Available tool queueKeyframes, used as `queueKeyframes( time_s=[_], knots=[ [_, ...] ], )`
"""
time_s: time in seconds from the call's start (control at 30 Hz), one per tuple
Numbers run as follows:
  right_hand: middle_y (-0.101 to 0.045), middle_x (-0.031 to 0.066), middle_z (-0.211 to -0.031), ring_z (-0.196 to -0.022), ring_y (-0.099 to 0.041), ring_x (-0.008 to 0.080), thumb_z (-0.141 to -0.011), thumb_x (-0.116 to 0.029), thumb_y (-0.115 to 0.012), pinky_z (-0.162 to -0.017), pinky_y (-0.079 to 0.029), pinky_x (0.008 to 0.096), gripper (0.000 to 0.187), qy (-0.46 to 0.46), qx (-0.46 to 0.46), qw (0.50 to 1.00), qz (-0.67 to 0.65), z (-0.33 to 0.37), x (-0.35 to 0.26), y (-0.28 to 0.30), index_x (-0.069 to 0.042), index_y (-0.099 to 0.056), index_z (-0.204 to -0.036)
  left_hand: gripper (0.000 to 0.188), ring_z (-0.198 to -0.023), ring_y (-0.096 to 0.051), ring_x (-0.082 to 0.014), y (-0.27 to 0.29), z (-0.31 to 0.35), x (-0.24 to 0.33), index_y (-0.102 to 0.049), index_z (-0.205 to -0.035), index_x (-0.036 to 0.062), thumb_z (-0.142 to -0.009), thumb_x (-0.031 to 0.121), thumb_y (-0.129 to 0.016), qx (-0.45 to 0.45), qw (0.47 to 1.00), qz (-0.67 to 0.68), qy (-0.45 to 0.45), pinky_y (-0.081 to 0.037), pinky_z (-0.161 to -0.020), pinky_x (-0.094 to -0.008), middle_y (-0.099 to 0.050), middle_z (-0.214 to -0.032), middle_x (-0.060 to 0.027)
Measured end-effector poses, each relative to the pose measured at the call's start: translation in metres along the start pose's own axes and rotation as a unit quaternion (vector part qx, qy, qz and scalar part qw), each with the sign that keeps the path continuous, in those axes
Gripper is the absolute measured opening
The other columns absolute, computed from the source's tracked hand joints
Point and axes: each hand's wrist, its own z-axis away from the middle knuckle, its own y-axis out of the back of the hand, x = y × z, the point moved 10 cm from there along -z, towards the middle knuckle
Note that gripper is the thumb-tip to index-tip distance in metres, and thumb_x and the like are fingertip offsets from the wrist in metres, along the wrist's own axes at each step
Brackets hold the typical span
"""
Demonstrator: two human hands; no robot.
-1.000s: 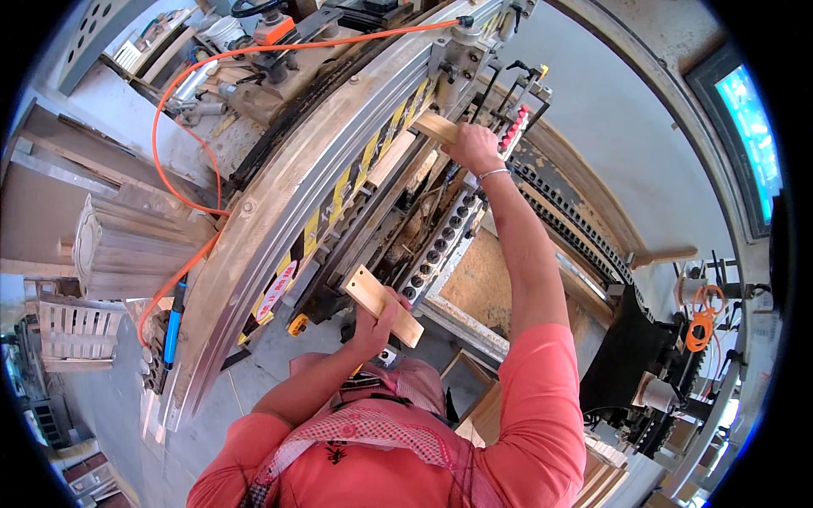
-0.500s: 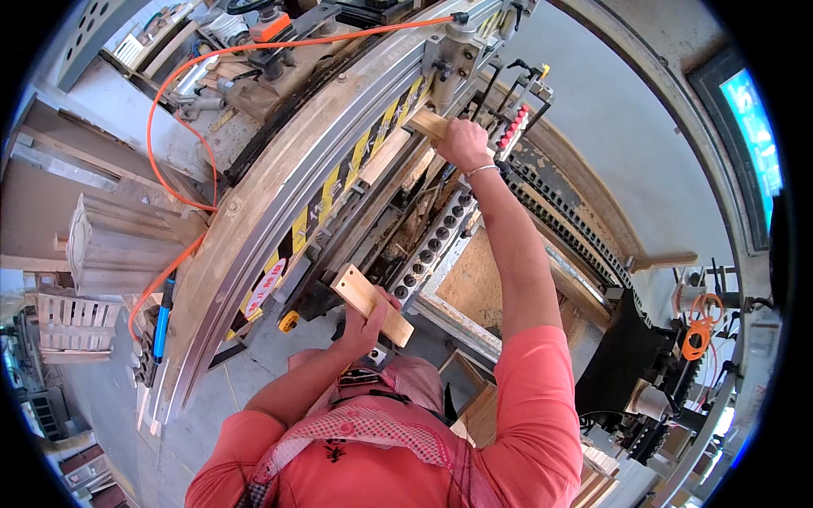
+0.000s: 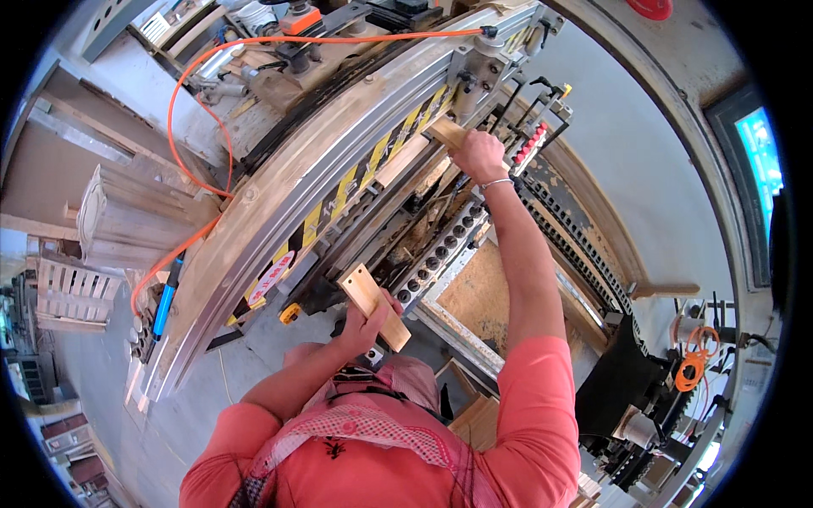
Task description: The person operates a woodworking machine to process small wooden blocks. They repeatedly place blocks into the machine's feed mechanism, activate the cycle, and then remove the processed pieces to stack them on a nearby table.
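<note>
A: Where is the board [image 3: 362,288]?
B: In the left hand [image 3: 366,326], just in front of the person's body. It slants from upper left to lower right, with two small holes near its upper end.

A: How is that hand set?
B: Curled around the lower half, fingers closed on the wood. Whether the board touches the machine [image 3: 487,72], I cannot tell.

A: And the right hand [image 3: 479,157]?
B: Stretched far forward over the machine, fingers bent down onto a block [image 3: 445,130]. One end of the block sticks out to the left; the grip hides the rest. A thin bracelet [image 3: 496,182] circles the wrist.

A: What lies around it?
B: A pale strip [image 3: 402,162] just beside the block, along the striped tape [image 3: 339,200]. Red knobs [image 3: 531,144] stand to the right of the hand. Between the two hands, a row of black round sockets [image 3: 440,252] runs at a slant.

A: Further out?
B: A dusty beam [image 3: 284,163] left of the tape, an orange hose [image 3: 173,118] looping past it, and a lit screen [image 3: 758,154] at the far right.
</note>
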Motion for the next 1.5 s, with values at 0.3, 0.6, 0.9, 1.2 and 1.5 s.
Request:
queueKeyframes(
  time_s=[0.3,0.6,0.9,1.2,1.5],
  knots=[
    [-0.066,0.0167,-0.087,-0.083,-0.064,0.0311,-0.067,-0.043,-0.070,-0.072,-0.052,0.0399,0.043,-0.010,-0.029,1.000,0.007,0.001,-0.003,0.002,-0.003,-0.066,-0.085,0.018,-0.073,-0.055,-0.0120,0.010,0.004,-0.012,-0.053,-0.084,0.0010,-0.090,0.015,-0.044,0.027,0.999,-0.025,0.003,-0.045,-0.066,-0.0283,-0.057,-0.078,-0.0057],
    [-0.064,0.0217,-0.088,-0.085,-0.063,0.0353,-0.072,-0.048,-0.063,-0.075,-0.051,0.0438,0.048,0.003,-0.038,0.998,0.040,0.002,-0.007,0.006,-0.003,-0.065,-0.090,0.026,-0.078,-0.054,-0.0114,0.031,0.050,-0.001,-0.053,-0.088,0.0036,-0.094,0.026,-0.041,0.085,0.990,0.102,0.052,-0.044,-0.071,-0.0278,-0.057,-0.082,-0.0034],
    [-0.064,0.0204,-0.083,-0.082,-0.063,0.0361,-0.071,-0.047,-0.064,-0.071,-0.050,0.0460,0.045,0.032,-0.005,0.997,0.077,0.006,-0.029,0.014,-0.003,-0.064,-0.081,0.031,-0.095,-0.056,-0.0160,0.118,0.152,-0.010,-0.052,-0.112,0.0052,-0.087,0.024,-0.056,0.196,0.953,0.164,0.162,-0.047,-0.081,-0.0304,-0.058,-0.098,-0.0044],
    [-0.061,0.0214,-0.102,-0.093,-0.058,0.0371,-0.072,-0.035,-0.068,-0.078,-0.048,0.0458,0.046,0.010,-0.041,0.994,0.100,0.001,-0.002,-0.003,-0.005,-0.058,-0.103,0.026,-0.066,-0.057,-0.0115,0.348,0.280,0.056,-0.059,-0.106,0.0006,-0.084,0.014,-0.055,0.527,0.844,-0.097,0.026,-0.047,-0.059,-0.0269,-0.061,-0.075,-0.0018],
    [-0.057,0.0198,-0.110,-0.096,-0.056,0.0369,-0.071,-0.021,-0.070,-0.079,-0.046,0.0442,0.050,0.056,0.037,0.994,0.083,0.097,-0.063,0.044,-0.003,-0.054,-0.115,0.032,-0.064,-0.047,-0.0081,0.559,0.240,0.050,-0.062,-0.091,-0.0019,-0.087,0.028,-0.052,0.642,0.763,-0.067,-0.033,-0.040,-0.058,-0.0274,-0.057,-0.070,-0.0015]
  ],
)
